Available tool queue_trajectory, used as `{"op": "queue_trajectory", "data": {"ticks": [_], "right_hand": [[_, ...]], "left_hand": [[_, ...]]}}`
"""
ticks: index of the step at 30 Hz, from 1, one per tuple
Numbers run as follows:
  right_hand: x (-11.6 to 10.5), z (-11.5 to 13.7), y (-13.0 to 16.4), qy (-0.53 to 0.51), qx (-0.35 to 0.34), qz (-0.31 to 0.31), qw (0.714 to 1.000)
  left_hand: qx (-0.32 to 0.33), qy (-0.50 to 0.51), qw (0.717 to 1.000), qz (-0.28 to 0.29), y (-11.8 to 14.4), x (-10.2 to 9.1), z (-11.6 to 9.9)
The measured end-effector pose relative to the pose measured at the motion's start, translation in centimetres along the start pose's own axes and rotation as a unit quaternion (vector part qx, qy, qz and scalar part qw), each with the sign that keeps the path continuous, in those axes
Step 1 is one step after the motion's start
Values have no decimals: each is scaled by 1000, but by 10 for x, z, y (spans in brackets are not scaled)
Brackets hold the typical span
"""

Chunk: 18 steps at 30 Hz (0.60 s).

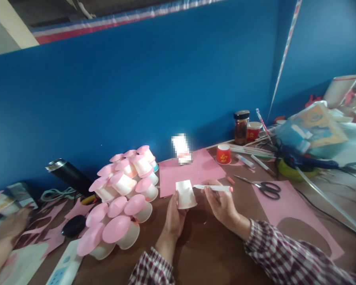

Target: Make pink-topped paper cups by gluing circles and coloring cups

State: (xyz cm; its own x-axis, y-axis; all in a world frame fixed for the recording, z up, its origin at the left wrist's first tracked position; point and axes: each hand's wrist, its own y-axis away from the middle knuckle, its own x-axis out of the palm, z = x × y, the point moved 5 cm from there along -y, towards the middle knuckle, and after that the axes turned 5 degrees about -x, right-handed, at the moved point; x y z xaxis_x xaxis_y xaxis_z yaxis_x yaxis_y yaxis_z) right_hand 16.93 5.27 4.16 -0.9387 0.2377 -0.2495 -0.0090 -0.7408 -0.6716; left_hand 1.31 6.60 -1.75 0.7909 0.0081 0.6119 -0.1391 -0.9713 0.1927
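A plain white paper cup (185,194) is held upside down in my left hand (174,217), whose fingers wrap its left side and rim. My right hand (221,204) grips a white marker (215,188) with a pinkish-orange end. The marker's tip points left, close to the cup's right side; whether it touches I cannot tell. A small orange-pink cap (230,180) lies beyond my right hand. Pink paper sheets (204,166) lie behind the cup. To the left stand several upturned paper cups (126,235) topped with pink paper discs (116,229).
Scissors (268,189) rest near a cut pink sheet (273,213) at right. A red paper cup (223,154), a dark jar (241,127) and a blue glue gun (308,159) stand or lie behind. A black flask (69,176), power strip (63,265) and another person's hand (13,223) are left.
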Motion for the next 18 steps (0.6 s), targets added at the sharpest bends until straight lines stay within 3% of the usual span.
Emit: {"op": "queue_trajectory", "data": {"ticks": [7, 18], "right_hand": [[3, 2, 1, -38, 8, 14, 999], [3, 4, 0, -14, 6, 12, 1000]], "left_hand": [[2, -10, 1000, 15, -1, 0, 2], [4, -7, 1000, 16, -1, 1, 2]]}}
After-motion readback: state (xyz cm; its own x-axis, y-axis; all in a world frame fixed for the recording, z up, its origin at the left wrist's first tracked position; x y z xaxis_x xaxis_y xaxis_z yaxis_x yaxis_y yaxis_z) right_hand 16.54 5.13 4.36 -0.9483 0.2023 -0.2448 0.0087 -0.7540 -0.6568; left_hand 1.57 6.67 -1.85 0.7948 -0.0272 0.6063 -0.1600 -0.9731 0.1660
